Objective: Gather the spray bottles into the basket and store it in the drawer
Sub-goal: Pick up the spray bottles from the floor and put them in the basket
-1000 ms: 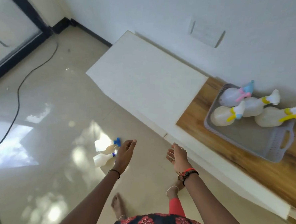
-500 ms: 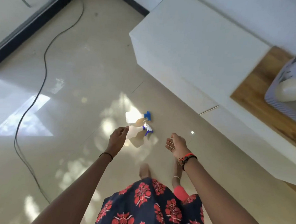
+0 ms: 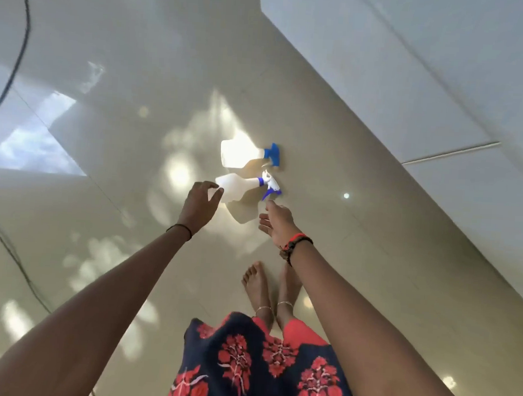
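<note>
The fingers (image 3: 214, 192) of the left hand (image 3: 199, 206) are curled loosely and spread, their tips at the base of the nearer spray bottle (image 3: 239, 188), with nothing gripped; contact cannot be told. The right hand (image 3: 278, 225) is held with its fingers (image 3: 268, 219) extended and slightly parted, empty, just below that bottle's blue-and-white trigger head. Both arms are stretched forward and down, a thin black band seen on the left wrist and red and black bands on the right. The nearer bottle lies on its side on the glossy floor (image 3: 105, 127); a second spray bottle (image 3: 241, 153) with a blue head lies just beyond it. A white cabinet (image 3: 415, 69) stands to the right.
</note>
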Tool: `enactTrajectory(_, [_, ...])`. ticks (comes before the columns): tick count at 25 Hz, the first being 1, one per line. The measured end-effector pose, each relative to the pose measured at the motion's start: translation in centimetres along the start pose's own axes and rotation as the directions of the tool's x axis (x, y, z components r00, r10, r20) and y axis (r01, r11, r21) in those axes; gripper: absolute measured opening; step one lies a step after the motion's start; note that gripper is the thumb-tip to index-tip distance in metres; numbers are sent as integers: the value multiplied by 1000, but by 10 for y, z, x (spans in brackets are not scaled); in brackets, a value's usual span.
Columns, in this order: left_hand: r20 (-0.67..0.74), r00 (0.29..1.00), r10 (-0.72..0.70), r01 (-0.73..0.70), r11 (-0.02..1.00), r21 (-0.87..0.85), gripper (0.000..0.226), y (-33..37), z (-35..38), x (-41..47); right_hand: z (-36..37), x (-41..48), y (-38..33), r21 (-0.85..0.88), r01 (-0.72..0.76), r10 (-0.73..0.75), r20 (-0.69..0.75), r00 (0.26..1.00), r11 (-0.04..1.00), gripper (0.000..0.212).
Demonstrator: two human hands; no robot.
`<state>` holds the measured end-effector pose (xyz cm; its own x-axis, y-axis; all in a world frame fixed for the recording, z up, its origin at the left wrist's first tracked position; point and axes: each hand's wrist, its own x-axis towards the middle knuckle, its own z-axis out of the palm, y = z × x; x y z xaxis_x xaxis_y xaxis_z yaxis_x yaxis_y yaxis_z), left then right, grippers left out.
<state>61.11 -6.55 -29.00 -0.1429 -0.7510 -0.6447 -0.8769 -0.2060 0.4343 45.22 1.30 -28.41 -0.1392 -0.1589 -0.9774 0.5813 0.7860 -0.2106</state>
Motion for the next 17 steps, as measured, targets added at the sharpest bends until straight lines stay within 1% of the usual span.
enactTrajectory(4, [-28, 999, 27, -26, 999, 24, 46, -25, 45, 65, 28, 93, 8, 3, -46, 46, 13, 999, 999, 18])
enactTrajectory(6, [-14, 999, 32, -31, 998, 56, 55, -36, 62, 95, 38, 133, 13, -39, -65, 68, 61, 996, 997, 24])
enactTrajectory(7, [5, 999, 41, -41, 995, 92, 61, -42, 69, 109, 43, 150, 15, -63, -74, 81, 106, 991, 995, 25])
enactTrajectory(8, [35, 998, 52, -57, 987, 147, 68, -48, 74, 122, 49, 165, 17, -72, -92, 102, 137, 985, 993, 20])
enactTrajectory(10, [111, 989, 96, -127, 939, 319, 84, -58, 81, 143, 61, 184, 20, -82, -95, 105, 130, 986, 992, 23])
enactTrajectory(11, [152, 981, 123, -175, 898, 404, 91, -61, 84, 151, 66, 190, 21, -52, -84, 90, 129, 988, 995, 25])
enactTrajectory(13, [219, 964, 149, -242, 828, 506, 104, -65, 89, 163, 74, 203, 25, 64, -81, 71, 156, 985, 995, 44])
enactTrajectory(15, [258, 955, 147, -266, 809, 524, 112, -69, 96, 171, 80, 209, 26, 163, -97, 65, 191, 979, 982, 51])
enactTrajectory(17, [278, 949, 149, -274, 825, 494, 112, -73, 101, 174, 79, 212, 26, 201, -97, 55, 203, 978, 975, 52])
